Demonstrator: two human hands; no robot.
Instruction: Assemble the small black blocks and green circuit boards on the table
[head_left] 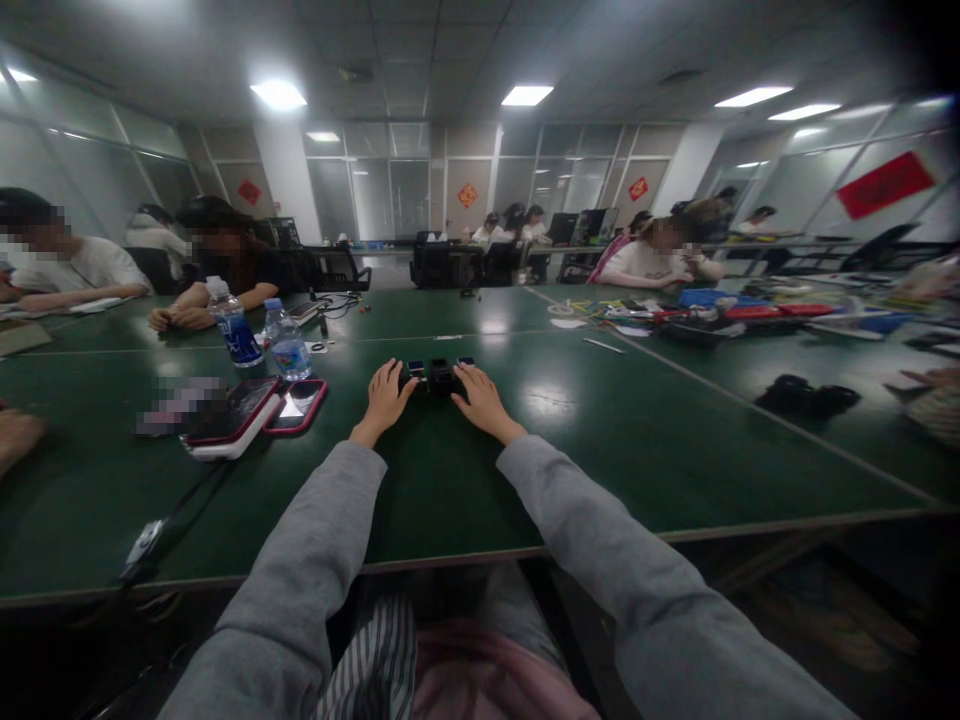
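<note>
On the green table (439, 470) lie both of my hands, palms down and a little apart. My left hand (384, 400) has its fingers stretched forward, beside a small dark item with a blue top (415, 368). My right hand (484, 402) also has its fingers extended, with its thumb towards the middle. Between the hands stands a small black block-like object (441, 376), too small to name. Another small dark item (466, 361) shows partly behind my right fingers. Neither hand visibly grips anything; whether the fingertips touch the items I cannot tell.
To the left stand a blue-labelled bottle (238, 330) and a clear water bottle (288, 350), near a red-edged phone (297, 406) and a stacked device (232, 415) with a cable. Tangled cables and tools (697, 312) lie far right, near a black object (806, 395). Several people sit around.
</note>
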